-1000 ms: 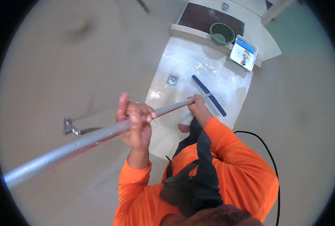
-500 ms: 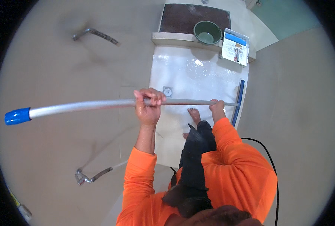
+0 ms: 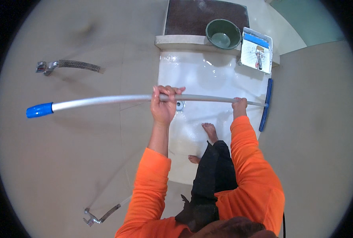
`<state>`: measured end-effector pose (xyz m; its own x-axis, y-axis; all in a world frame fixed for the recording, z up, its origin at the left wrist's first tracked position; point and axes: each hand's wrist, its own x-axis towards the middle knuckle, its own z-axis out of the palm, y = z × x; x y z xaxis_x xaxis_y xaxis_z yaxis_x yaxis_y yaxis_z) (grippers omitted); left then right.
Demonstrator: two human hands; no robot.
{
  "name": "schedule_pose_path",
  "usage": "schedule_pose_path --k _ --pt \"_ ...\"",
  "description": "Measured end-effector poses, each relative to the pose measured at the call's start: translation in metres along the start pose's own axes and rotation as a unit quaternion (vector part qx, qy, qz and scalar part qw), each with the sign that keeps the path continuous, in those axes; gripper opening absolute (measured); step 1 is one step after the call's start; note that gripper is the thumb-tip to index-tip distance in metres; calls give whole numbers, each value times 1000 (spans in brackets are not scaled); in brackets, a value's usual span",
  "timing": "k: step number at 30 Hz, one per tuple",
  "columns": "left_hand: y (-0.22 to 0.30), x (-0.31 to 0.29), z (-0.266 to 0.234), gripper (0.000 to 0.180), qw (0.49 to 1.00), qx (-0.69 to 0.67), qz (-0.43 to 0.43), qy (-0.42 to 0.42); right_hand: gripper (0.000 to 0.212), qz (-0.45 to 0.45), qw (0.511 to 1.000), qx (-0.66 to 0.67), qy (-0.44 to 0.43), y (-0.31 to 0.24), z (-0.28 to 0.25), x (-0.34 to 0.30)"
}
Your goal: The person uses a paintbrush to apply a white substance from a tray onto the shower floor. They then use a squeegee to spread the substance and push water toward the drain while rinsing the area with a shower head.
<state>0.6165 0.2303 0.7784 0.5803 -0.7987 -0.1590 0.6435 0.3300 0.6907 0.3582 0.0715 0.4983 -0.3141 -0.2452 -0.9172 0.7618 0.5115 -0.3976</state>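
Observation:
I hold a long squeegee (image 3: pixel 109 100) crosswise in front of me, with a silver pole, a blue grip (image 3: pixel 39 110) at its left end and a dark blue blade (image 3: pixel 267 104) at its right. The blade lies along the wall on the right. My left hand (image 3: pixel 165 107) is wrapped round the middle of the pole, its index side raised. Close to the blade, my right hand (image 3: pixel 239 104) is closed on the same pole. Below the left hand, a small round floor drain (image 3: pixel 179 105) is partly hidden.
Beyond the wet white floor (image 3: pixel 196 75) is a low ledge (image 3: pixel 184 41) with a dark panel (image 3: pixel 204 16). A green bucket (image 3: pixel 223 35) and a paint tray (image 3: pixel 250 57) with a brush (image 3: pixel 259 59) sit there. Two metal taps (image 3: pixel 47 68) with braided hoses jut from the left wall.
The squeegee has shifted to the right in view with both hands still on it. The view itself has moved, and the black cable at right has mostly left it.

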Motion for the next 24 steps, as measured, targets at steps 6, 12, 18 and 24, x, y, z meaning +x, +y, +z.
schedule_pose_path --k 6,12,18,24 --pt "6 16 -25 51 999 -20 3 -35 25 -26 996 -64 56 11 13 0" --pt "14 12 -15 45 998 7 20 -59 33 -22 996 -87 11 4 31 0" --pt "64 -17 -18 44 998 -3 55 -10 36 19 987 -158 -7 52 35 -30" --pt "123 -73 -18 44 992 64 90 54 36 63 976 -207 26 106 26 -92"
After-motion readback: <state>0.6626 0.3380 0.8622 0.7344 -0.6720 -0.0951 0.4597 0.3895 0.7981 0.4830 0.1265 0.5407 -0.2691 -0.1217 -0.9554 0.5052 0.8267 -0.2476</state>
